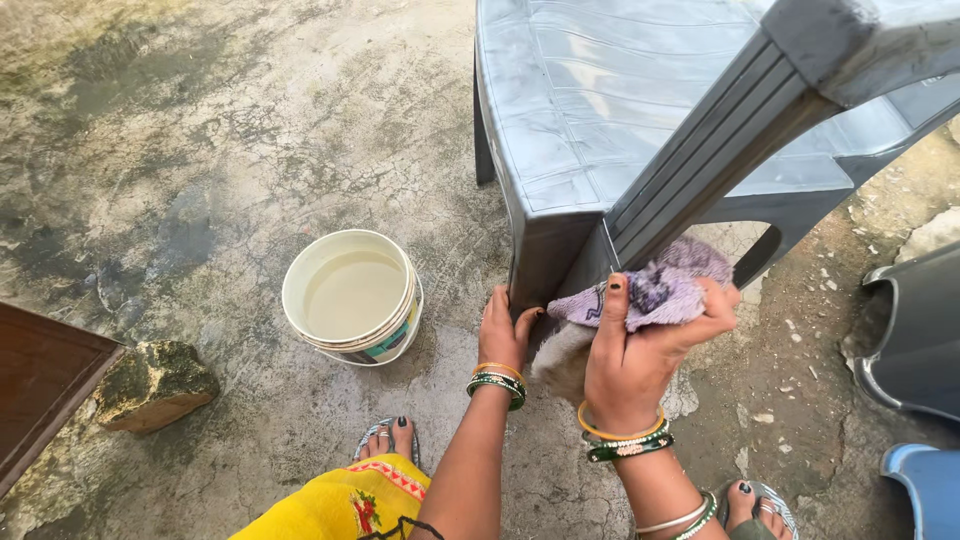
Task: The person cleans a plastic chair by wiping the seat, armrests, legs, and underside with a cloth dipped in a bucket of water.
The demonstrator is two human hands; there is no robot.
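A grey plastic chair (600, 110) stands on wet concrete in front of me. My left hand (504, 330) grips the lower front corner of the chair's leg. My right hand (640, 350) holds a purple and white cloth (655, 290) pressed against the chair's arm support. Both wrists wear green and gold bangles. A white bucket (352, 298) of cloudy water sits on the ground just left of the chair.
A mossy stone (155, 383) lies at the left beside a brown panel (40, 385). A second grey chair (915, 340) and a blue plastic edge (925, 485) stand at the right. My sandalled feet and yellow garment (350, 500) show at the bottom.
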